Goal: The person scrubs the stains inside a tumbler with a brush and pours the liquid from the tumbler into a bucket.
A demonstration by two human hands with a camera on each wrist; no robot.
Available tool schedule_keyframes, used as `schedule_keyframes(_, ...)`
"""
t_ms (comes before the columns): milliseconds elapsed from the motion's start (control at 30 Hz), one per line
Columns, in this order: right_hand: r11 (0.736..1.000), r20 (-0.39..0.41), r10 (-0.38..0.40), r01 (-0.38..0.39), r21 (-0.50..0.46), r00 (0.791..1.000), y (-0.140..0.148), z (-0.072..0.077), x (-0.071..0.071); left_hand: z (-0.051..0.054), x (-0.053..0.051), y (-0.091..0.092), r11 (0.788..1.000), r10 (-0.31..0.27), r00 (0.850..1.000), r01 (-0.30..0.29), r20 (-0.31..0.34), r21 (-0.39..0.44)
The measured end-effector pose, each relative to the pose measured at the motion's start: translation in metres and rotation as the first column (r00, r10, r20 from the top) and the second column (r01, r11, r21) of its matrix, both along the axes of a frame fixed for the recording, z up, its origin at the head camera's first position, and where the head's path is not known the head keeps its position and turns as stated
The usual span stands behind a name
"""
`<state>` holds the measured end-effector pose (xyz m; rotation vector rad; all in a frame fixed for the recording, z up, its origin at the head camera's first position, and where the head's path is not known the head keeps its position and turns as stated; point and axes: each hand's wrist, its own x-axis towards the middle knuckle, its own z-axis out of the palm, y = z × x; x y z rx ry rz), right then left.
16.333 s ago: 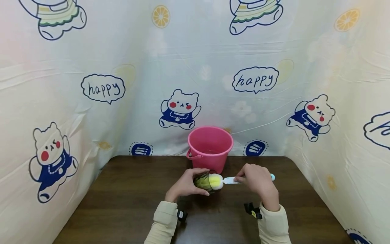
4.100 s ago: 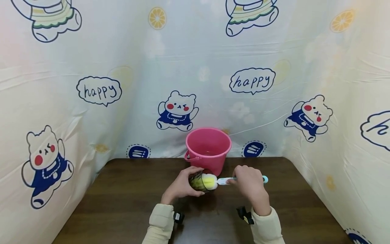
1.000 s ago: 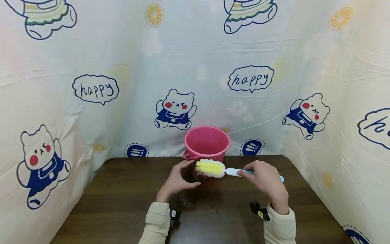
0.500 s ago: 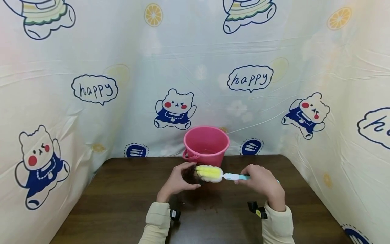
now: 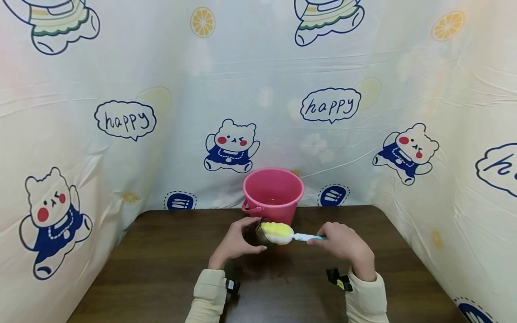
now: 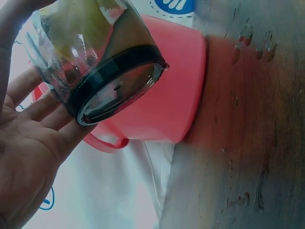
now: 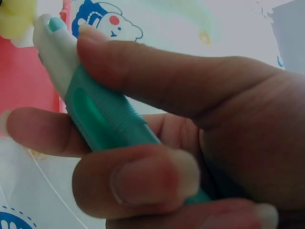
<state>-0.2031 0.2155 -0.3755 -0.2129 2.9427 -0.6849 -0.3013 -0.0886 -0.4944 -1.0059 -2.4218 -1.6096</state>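
Note:
My left hand (image 5: 235,241) grips a dark see-through cup (image 5: 255,233), tipped on its side with the mouth to the right. In the left wrist view the thick base of the cup (image 6: 116,86) shows, with the fingers curved round its wall. My right hand (image 5: 343,244) holds the handle of a sponge cup brush (image 5: 308,237). Its yellow and white sponge head (image 5: 278,233) sits partly inside the cup's mouth. From the right wrist, the teal and white handle (image 7: 102,109) lies between the thumb and curled fingers.
Just behind the cup a pink bucket (image 5: 273,211) stands on the brown wooden table (image 5: 177,251), its handle hanging at the left. Water drops (image 6: 245,200) lie on the tabletop. A patterned cloth (image 5: 282,80) hangs round the back and sides.
Since a second ago the brush head has dropped lower and turned, with yellow now uppermost and white below. My right hand has moved slightly left. The left hand keeps the cup nearly in place.

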Motion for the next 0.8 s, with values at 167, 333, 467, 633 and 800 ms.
schedule_keyframes(167, 1.0, 0.013, -0.003, 0.003, 0.013, 1.0, -0.005, 0.0, 0.0, 0.0, -0.001, -0.001, 1.0, 0.008, 1.0, -0.008, 0.004, -0.011)
schedule_keyframes(333, 1.0, 0.008, -0.02, 0.019, 0.024, 1.0, -0.006, 0.003, 0.003, -0.001, -0.002, -0.001, 1.0, 0.013, 1.0, -0.013, 0.023, -0.016)
schedule_keyframes(467, 0.999, 0.001, -0.029, 0.029, 0.026, 1.0, -0.002, 0.007, 0.007, -0.001, -0.001, -0.001, 1.0, 0.021, 0.999, -0.02, 0.04, -0.01)
schedule_keyframes(633, 1.0, -0.008, -0.013, 0.013, 0.006, 1.0, 0.005, 0.01, 0.009, 0.003, 0.001, -0.001, 0.999, 0.026, 0.999, -0.027, 0.026, 0.032)
schedule_keyframes(800, 1.0, -0.019, 0.01, -0.01, -0.029, 1.0, 0.009, 0.01, 0.008, 0.004, 0.001, 0.002, 0.996, 0.041, 0.999, -0.042, 0.014, 0.082)
